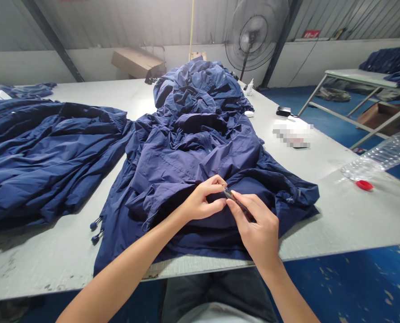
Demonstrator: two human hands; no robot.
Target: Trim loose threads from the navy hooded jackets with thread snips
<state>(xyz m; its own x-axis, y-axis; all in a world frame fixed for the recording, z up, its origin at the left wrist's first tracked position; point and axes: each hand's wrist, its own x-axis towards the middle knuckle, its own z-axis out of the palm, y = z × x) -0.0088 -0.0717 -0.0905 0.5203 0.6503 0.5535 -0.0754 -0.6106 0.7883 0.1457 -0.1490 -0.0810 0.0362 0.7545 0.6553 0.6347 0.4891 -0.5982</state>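
Observation:
A navy blue jacket [186,166] lies spread and rumpled on the white table, its hem toward me. Over its lower part my right hand [258,224] grips a small dark tool, which looks like thread snips [237,202], with the tip pointing at my left fingers. My left hand [204,199] is closed in a pinch right at that tip. Whatever sits between its fingertips is too small to make out. Two cord ends with dark stoppers [95,231] stick out at the jacket's left hem.
More navy garments [45,157] lie to the left, and others are heaped behind the jacket [200,85]. On the right of the table [341,224] are a clear plastic bottle [381,154], a red cap [364,185] and a small black object [283,111]. A fan [252,36] stands beyond.

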